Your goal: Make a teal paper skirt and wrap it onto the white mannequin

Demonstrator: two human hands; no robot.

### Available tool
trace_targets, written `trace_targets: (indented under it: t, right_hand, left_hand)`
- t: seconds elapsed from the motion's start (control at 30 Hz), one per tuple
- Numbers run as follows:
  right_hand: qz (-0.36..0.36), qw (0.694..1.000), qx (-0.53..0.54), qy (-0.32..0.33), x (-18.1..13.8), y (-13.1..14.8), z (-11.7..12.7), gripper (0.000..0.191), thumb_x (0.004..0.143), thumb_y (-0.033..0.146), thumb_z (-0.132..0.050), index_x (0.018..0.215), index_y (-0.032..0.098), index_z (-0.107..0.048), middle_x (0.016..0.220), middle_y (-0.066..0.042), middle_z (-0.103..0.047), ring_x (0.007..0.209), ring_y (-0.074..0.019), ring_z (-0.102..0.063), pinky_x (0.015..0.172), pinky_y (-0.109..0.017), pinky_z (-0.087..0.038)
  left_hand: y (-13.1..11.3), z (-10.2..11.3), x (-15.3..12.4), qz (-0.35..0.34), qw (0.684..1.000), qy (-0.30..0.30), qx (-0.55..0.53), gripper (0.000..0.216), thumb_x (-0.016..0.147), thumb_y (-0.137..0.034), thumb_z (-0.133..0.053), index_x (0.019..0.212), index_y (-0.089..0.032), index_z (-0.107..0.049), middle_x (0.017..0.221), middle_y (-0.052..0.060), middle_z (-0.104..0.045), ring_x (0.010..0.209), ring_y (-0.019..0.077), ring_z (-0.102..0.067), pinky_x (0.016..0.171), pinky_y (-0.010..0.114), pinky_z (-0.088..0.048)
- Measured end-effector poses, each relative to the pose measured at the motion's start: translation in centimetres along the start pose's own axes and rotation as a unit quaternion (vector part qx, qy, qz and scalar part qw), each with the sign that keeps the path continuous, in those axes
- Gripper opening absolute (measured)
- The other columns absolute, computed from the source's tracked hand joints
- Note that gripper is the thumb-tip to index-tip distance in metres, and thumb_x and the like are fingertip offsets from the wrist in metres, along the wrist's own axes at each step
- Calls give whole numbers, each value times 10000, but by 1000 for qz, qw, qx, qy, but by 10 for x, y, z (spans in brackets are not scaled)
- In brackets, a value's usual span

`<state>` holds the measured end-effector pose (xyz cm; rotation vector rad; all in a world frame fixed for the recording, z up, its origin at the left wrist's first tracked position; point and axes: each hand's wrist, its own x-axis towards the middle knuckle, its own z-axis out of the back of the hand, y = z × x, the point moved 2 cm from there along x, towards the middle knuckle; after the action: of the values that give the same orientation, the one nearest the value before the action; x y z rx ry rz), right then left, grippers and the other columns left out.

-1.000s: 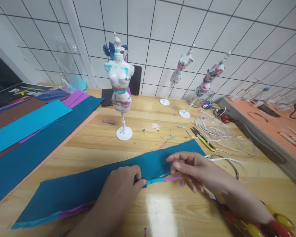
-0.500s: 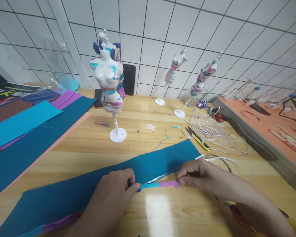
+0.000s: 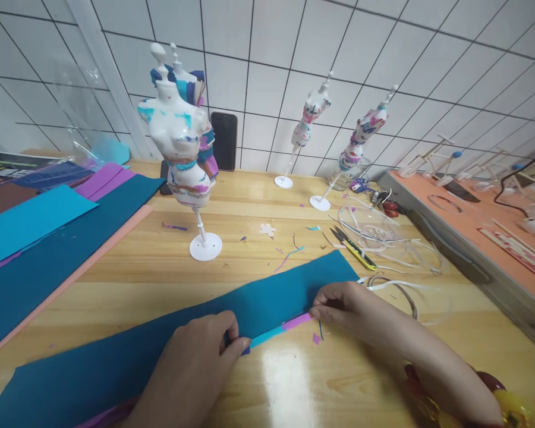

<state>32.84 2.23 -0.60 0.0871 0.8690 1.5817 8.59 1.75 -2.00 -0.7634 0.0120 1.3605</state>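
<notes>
so the right hand, loose a second ago, now pinches the 3 o'clock end of the thin blue-and-purple strip under the long teal felt sheet, left hand pinching the other end

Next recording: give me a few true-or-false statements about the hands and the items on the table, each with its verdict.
1. The left hand and the right hand both pinch the near edge of the teal sheet. True.
2. The right hand holds the yellow-handled scissors. False: they lie on the table beyond the sheet, untouched.
3. The nearest mannequin lies on its side. False: it stands upright on its round base.
4. A dark phone leans against the tiled wall. True.
</notes>
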Motion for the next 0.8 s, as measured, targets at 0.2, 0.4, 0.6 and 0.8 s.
trace_targets:
  t: [0.2,0.4,0.6,0.8]
  right_hand:
    - [-16,999,-35,-4,2,3,-1,200,813,307,-498,712,198,-632,622,7,-620,542,-125,-484,479,-217,-312]
    - [-15,999,-36,0,2,5,0,194,822,301,-481,715,200,-608,641,-4,-640,553,-132,-497,487,-217,-326]
    - [-13,999,-35,-15,4,3,-1,178,804,291,-508,708,196,-624,630,-5,-637,541,-132,-508,474,-215,-322]
    - [-14,999,-31,-22,4,3,-2,171,793,286,-513,717,194,-635,640,-7,-636,550,-133,-515,481,-219,-325]
  left_hand:
    - [0,-2,1,-10,1000,-1,-4,188,756,-337,-469,609,-221,-489,582,-33,-566,573,150,-513,522,260,-270]
    - [0,-1,0,1,1000,15,9,186,758,-333,-465,614,-220,-497,584,-27,-568,579,154,-517,526,261,-274]
    - [1,-2,-1,-4,1000,6,7,183,756,-331,-467,611,-221,-485,570,-33,-550,574,155,-514,526,258,-270]
    - [1,-3,0,1,1000,4,5,178,750,-329,-469,610,-220,-486,568,-37,-545,568,149,-506,525,260,-264]
